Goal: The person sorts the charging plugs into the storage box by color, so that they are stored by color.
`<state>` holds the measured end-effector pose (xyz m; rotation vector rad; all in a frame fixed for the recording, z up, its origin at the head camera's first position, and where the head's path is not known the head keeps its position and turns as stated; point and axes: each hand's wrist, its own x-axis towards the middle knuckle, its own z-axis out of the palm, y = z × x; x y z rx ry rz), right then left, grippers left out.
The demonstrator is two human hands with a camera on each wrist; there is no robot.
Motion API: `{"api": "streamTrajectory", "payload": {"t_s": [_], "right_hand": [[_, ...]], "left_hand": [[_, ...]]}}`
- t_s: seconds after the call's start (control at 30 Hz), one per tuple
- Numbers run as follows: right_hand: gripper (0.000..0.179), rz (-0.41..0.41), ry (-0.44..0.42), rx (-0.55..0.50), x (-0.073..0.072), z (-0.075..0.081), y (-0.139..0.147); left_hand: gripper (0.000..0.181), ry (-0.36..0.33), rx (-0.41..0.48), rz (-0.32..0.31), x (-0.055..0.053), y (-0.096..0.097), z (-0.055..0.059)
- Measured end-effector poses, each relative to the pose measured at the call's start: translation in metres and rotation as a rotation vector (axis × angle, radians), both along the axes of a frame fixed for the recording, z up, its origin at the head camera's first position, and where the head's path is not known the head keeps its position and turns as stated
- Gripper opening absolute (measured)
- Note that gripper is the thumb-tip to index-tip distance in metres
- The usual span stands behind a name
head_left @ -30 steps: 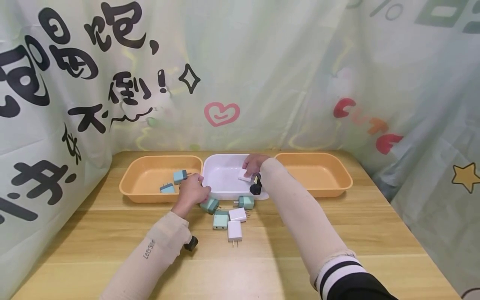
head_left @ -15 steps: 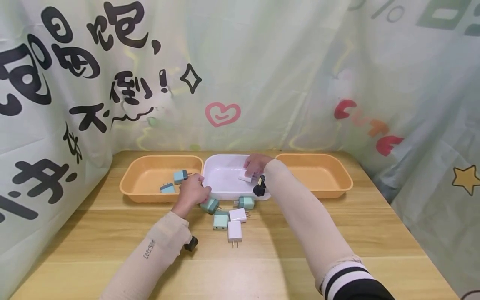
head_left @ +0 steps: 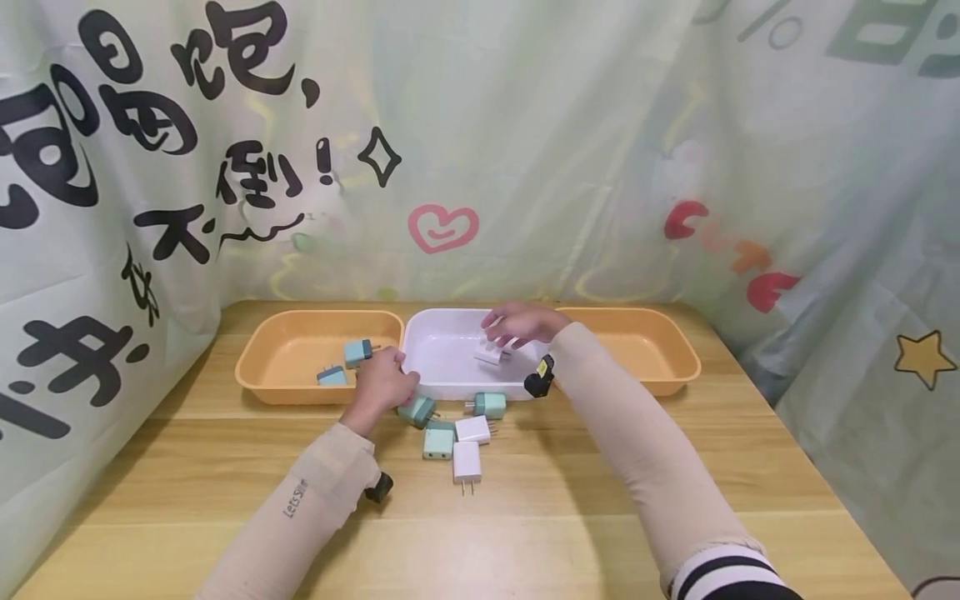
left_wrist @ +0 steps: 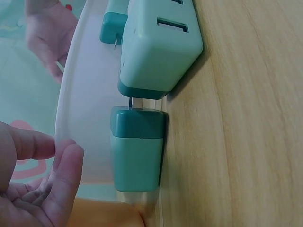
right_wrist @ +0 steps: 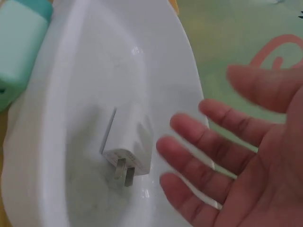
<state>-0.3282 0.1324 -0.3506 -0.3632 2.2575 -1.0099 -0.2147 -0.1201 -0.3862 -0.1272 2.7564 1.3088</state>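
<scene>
A pale wooden counter (head_left: 525, 550) carries three trays. At its middle stands a white, round-cornered plastic tray (head_left: 446, 350), with one orange plastic tray (head_left: 281, 354) at its nine o'clock and another orange plastic tray (head_left: 630, 342) at its three o'clock.

The left hand (head_left: 384, 382) pinches the white tray's rim around eight o'clock, between thumb and fingers. The right hand (head_left: 521, 323) is released, its fingers spread above that tray's two o'clock side. Below them, apart from the fingertips, a white block-shaped plug adapter (head_left: 489, 352) lies inside, slightly to three o'clock of centre.

Two light-blue adapters (head_left: 357, 353) sit in the nine o'clock tray. Toward six and seven o'clock, on the counter, cluster three two-tone green adapters (head_left: 438, 443) and two loose white adapters (head_left: 467, 462).

The step in hand looks like the end of placing that adapter. The next move seems to call for the right hand to clear the rim and reach toward six o'clock, probably for a loose white one, while the left steadies the tray.
</scene>
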Motion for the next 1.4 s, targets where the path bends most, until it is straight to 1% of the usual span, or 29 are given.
{"api": "streamTrajectory", "payload": {"t_s": [0.1, 0.2, 0.3, 0.47, 0.67, 0.8, 0.9, 1.03, 1.2, 1.3, 1.4], "right_hand": [[0.043, -0.015, -0.033, -0.096, 0.006, 0.005, 0.003], [0.043, -0.022, -0.031, -0.168, 0.013, 0.009, 0.005], [0.044, -0.024, -0.01, -0.225, 0.023, 0.014, 0.007], [0.041, 0.007, 0.041, -0.277, 0.042, 0.015, 0.011], [0.034, 0.079, 0.116, -0.27, 0.066, 0.014, 0.014], [0.033, 0.118, 0.101, -0.277, 0.081, 0.01, 0.013], [0.033, 0.126, 0.072, -0.287, 0.09, 0.004, 0.011], [0.032, 0.142, 0.061, -0.284, 0.101, -0.005, 0.008], [0.028, 0.187, 0.073, -0.271, 0.11, -0.016, 0.004], [0.027, 0.193, 0.103, -0.24, 0.115, -0.022, 0.0], [0.024, 0.196, 0.166, -0.196, 0.12, -0.028, -0.003]], "left_hand": [[0.041, -0.003, 0.0, 0.005, -0.001, 0.0, -0.001], [0.04, 0.0, -0.002, 0.009, -0.001, -0.001, -0.001], [0.041, -0.003, -0.003, 0.008, -0.001, 0.0, -0.002], [0.042, -0.004, 0.002, 0.006, -0.001, 0.001, -0.002], [0.04, 0.008, -0.003, 0.009, -0.002, 0.001, -0.003], [0.037, 0.022, -0.004, 0.004, -0.002, 0.001, -0.004], [0.037, 0.033, -0.011, 0.003, -0.003, 0.001, -0.005], [0.038, 0.036, -0.011, 0.006, -0.002, 0.001, -0.005], [0.036, 0.029, -0.001, 0.007, -0.003, 0.002, -0.004], [0.036, 0.035, -0.01, 0.005, -0.003, 0.001, -0.004], [0.036, 0.033, -0.01, 0.003, -0.002, 0.001, -0.004]]}}
